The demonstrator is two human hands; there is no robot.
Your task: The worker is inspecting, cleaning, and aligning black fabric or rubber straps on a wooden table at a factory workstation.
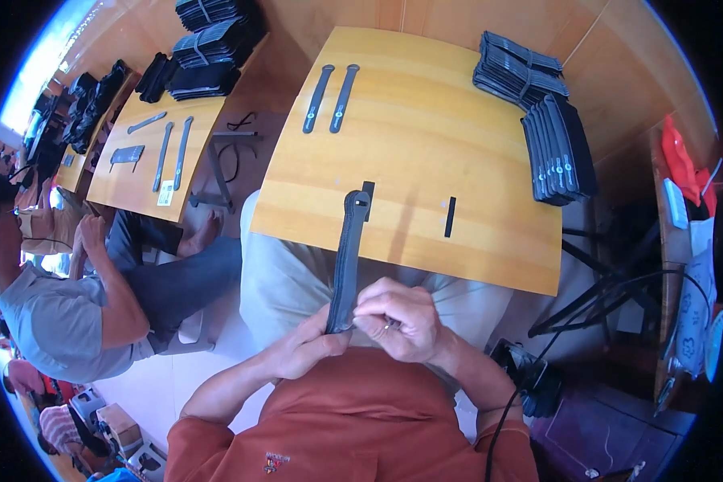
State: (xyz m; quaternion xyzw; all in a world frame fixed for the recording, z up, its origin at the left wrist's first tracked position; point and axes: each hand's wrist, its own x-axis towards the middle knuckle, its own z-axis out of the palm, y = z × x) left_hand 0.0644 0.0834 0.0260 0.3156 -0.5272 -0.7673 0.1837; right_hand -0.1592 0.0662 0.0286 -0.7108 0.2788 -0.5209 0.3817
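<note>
A long dark grey strap [347,257] stands nearly upright in front of my chest, its top end reaching the near edge of the wooden table [410,136]. My left hand [304,349] grips its lower end from below. My right hand [398,317] is curled on the same lower end from the right, fingers closed. Two more long grey straps [330,98] lie side by side at the far left of the table. Two short black strips [450,217] lie near the front edge, one of them just behind the strap's top.
Stacks of dark folded pieces [538,112] crowd the table's far right corner. Another person [72,297] sits to my left at a second wooden table [149,153] with straps and dark stacks. A black metal stand and cables [594,297] are on my right.
</note>
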